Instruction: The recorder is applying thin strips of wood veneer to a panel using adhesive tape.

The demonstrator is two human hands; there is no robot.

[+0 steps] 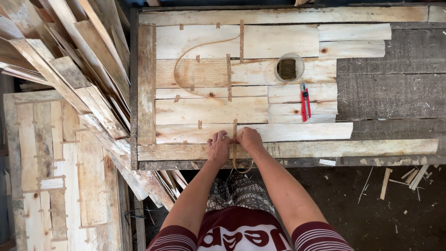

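Far to my left a heap of rough wooden slats (79, 69) leans over a taped veneer panel (51, 176) lying lower down beside the counter (385, 88).

On the counter itself lies a sheet of pale veneer pieces (209, 109) set edge to edge, with short brown tape tabs across the seams. A long brown tape strip (234, 139) runs down over the near edge of the sheet and hangs off the counter in a loop.

My left hand (218, 148) rests on the near edge of the sheet, fingers curled and pressing down just beside the strip; its grip is narrow, on the strip or the wood, I cannot tell which. My right hand (249, 138) sits touching the left, fingertips pinched close at the strip where it crosses the seam.

Further up and to the right stands a round clear container (289, 68), open on top; what is inside shows only as a dark patch. Below it a red utility knife (304, 101) lies on the veneer, well apart from my hands.
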